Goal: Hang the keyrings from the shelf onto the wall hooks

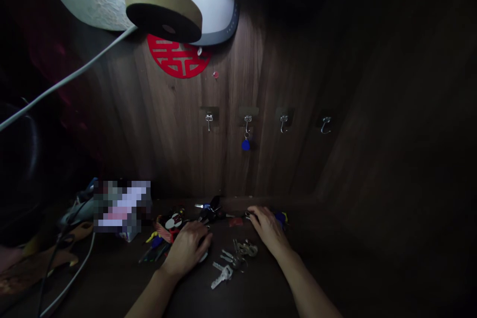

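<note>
My left hand (188,247) rests on the dark surface with its fingers curled down over the edge of a pile of keys and trinkets. What lies under its fingers is mostly hidden; a small pale piece shows below the thumb. Farther right, my right hand (267,228) has thumb and fingertips closed at a small metal key ring (248,214). A blue and yellow item (282,218) lies partly hidden behind that hand. Between the two hands is a bunch of silver keys (224,274), joined by brassy keys (246,247). Black keys (212,212) and a reddish flat piece (235,221) sit farther back.
Four-hook row aside, several metal hooks line the wooden back panel; a blue key fob (246,145) hangs from one hook (248,121). Left stand a blurred box (124,208), cables and a wooden object (40,268). Overhead are a round lamp part (164,10) and caps (212,10).
</note>
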A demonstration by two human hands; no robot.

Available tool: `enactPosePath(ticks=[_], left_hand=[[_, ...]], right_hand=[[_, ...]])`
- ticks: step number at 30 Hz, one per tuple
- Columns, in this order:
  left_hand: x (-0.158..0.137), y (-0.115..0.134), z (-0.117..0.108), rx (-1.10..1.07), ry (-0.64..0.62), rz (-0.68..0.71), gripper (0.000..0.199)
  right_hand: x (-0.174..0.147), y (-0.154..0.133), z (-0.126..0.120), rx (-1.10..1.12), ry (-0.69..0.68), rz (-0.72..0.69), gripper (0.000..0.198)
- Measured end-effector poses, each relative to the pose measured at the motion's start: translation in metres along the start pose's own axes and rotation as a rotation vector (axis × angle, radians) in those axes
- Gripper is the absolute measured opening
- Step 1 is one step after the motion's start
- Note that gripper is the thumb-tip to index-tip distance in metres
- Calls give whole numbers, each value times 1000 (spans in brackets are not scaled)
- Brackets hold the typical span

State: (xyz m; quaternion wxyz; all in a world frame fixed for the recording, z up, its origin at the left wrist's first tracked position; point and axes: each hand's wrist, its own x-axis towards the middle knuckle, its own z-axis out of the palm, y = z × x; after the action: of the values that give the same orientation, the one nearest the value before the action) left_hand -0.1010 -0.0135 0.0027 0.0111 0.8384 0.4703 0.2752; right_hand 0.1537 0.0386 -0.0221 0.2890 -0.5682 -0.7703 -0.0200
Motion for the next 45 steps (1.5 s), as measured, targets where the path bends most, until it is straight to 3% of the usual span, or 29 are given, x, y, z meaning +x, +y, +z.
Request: enactPosePath(ticks=[3,8,12,17,26,28,33,40,45], left_hand=[[0,-1,0,-11,5,5,28],[-1,-1,1,-9,20,14,28],[-2,-1,2,6,16,-2,28],[-3,-2,4,14,21,-14,27],[-1,-2,4,14,49,-2,25],[-1,-2,4,10,57,6,25],[-1,-3,6,-16,69,-8,25],[1,-1,5,-9,72,-30,24],[0,-2,6,16,59,-33,24]], right_hand=[[0,2,0,25,7,4,26],[0,-2,-5,216,70,26,12],[2,-14,-16,365,229,100,10],[13,-34,-41,503,443,60,10],[64,-58,-88,1124,535,187,16],[79,-64,-100,1193,499,163,20],[116,-77,-118,1250,513,40,24],[156,-85,-122,1323,663,131,23],[170,-84,-113,1319,680,181,25]])
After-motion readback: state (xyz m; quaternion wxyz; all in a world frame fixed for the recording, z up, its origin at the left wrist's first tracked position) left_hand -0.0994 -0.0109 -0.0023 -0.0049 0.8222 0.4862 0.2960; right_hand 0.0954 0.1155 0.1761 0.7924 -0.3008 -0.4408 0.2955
